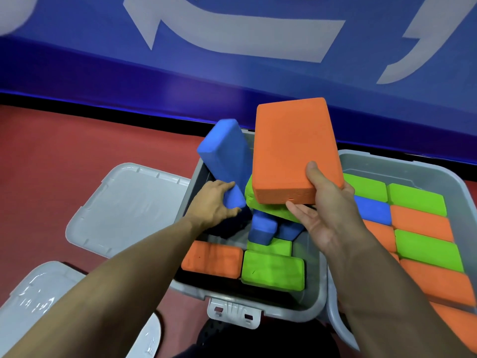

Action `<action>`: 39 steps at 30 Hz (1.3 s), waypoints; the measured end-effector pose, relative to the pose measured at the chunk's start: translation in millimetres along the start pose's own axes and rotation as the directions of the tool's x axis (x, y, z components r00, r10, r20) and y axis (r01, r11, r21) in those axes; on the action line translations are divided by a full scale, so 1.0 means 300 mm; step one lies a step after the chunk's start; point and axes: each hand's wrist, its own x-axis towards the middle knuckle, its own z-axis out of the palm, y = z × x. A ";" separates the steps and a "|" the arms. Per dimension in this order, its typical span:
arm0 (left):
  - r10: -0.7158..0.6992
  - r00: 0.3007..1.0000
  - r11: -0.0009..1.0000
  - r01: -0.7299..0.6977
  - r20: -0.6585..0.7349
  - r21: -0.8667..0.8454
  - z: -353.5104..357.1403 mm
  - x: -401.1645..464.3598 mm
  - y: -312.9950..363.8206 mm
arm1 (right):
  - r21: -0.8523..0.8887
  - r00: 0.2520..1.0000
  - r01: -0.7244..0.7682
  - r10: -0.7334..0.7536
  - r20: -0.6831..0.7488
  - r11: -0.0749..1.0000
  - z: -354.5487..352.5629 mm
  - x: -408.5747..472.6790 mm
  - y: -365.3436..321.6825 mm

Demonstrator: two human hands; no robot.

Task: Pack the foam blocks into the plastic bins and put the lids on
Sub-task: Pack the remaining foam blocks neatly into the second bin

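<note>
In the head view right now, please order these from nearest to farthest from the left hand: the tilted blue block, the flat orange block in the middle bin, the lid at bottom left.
1. Tilted blue block: gripped by the left hand.
2. Flat orange block: lower, at the middle bin's near left.
3. Bottom-left lid: on the floor, lower left.

Floor: we see a dull red floor [85, 140], smooth and matte, running across the left and middle.
Wall: we face a blue banner wall [258, 81] bearing large pale grey lettering [232, 34].
Base: we note a black strip [129, 112] where wall meets floor.
Light: we find it even and soft.
</note>
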 end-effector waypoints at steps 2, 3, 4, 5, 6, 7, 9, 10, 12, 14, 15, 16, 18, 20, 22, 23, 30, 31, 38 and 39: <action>0.042 0.995 0.996 -0.049 0.086 0.070 -0.021 0.014 0.000 | -0.005 1.000 -0.001 0.001 0.001 1.000 0.000 -0.005 0.001; 0.056 0.992 0.993 -0.066 0.111 0.094 -0.035 0.018 0.005 | -0.007 1.000 0.000 0.000 0.003 1.000 0.001 -0.008 0.001; 0.070 0.988 0.989 -0.087 0.136 0.117 -0.041 0.023 0.004 | -0.008 1.000 0.000 0.000 0.005 1.000 0.001 -0.009 0.001; 0.090 0.982 0.983 -0.115 0.167 0.145 -0.047 0.023 0.007 | -0.008 1.000 0.000 0.000 0.003 1.000 0.000 -0.011 0.001; 0.105 0.974 0.977 -0.139 0.202 0.163 -0.049 0.023 0.010 | -0.010 1.000 0.002 -0.002 0.000 1.000 0.001 -0.010 0.001; 0.124 0.965 0.972 -0.165 0.231 0.166 -0.046 0.022 0.013 | -0.012 1.000 0.004 -0.004 -0.005 1.000 0.001 -0.009 -0.001; 0.145 0.954 0.973 -0.185 0.264 0.136 -0.038 0.021 0.013 | -0.016 1.000 0.009 -0.009 -0.013 1.000 -0.002 -0.005 -0.003; 0.140 0.953 0.977 -0.177 0.268 0.120 -0.033 0.019 0.012 | -0.017 1.000 0.011 -0.011 -0.014 1.000 -0.004 -0.004 -0.003; 0.113 0.955 0.980 -0.152 0.273 0.127 -0.023 0.014 0.000 | -0.016 1.000 0.010 -0.010 -0.014 1.000 -0.008 -0.001 -0.003; 0.067 0.951 0.971 -0.131 0.300 0.199 -0.011 0.000 -0.016 | -0.017 1.000 0.004 -0.004 -0.019 1.000 -0.012 0.003 0.000; 0.052 0.948 0.964 -0.129 0.314 0.231 -0.006 -0.007 -0.025 | -0.020 1.000 0.002 -0.002 -0.022 1.000 -0.013 0.005 0.001; 0.044 0.944 0.961 -0.130 0.327 0.244 -0.005 -0.010 -0.034 | -0.022 1.000 0.001 -0.001 -0.023 1.000 -0.014 0.009 0.003; 0.054 0.934 0.965 -0.140 0.352 0.223 -0.017 0.000 -0.047 | -0.031 1.000 0.000 -0.001 -0.022 1.000 -0.014 0.016 0.006; 0.080 0.920 0.966 -0.166 0.383 0.197 -0.031 0.014 -0.054 | -0.047 1.000 -0.002 0.002 -0.014 0.999 -0.013 0.020 0.012; 0.102 0.897 0.952 -0.214 0.429 0.220 -0.037 0.019 -0.055 | -0.066 1.000 -0.011 0.011 -0.001 0.998 -0.010 0.022 0.020; 0.107 0.881 0.944 -0.236 0.461 0.231 -0.036 0.023 -0.055 | -0.075 1.000 -0.018 0.018 0.002 0.997 -0.010 0.022 0.024; 0.009 0.796 0.923 -0.240 0.605 0.301 -0.002 0.023 -0.041 | -0.099 1.000 -0.018 0.019 0.006 0.995 -0.010 0.026 0.041; -0.017 0.791 0.938 -0.200 0.612 0.284 0.004 0.010 -0.048 | -0.101 1.000 -0.018 0.019 0.004 0.995 -0.009 0.025 0.043; -0.151 0.757 0.952 -0.062 0.635 0.300 0.056 -0.051 -0.078 | -0.088 0.999 -0.032 0.031 -0.011 0.996 -0.012 0.032 0.045; -0.153 0.774 0.952 -0.051 0.615 0.302 0.071 -0.056 -0.068 | -0.087 0.999 -0.031 0.031 -0.011 0.996 -0.011 0.032 0.046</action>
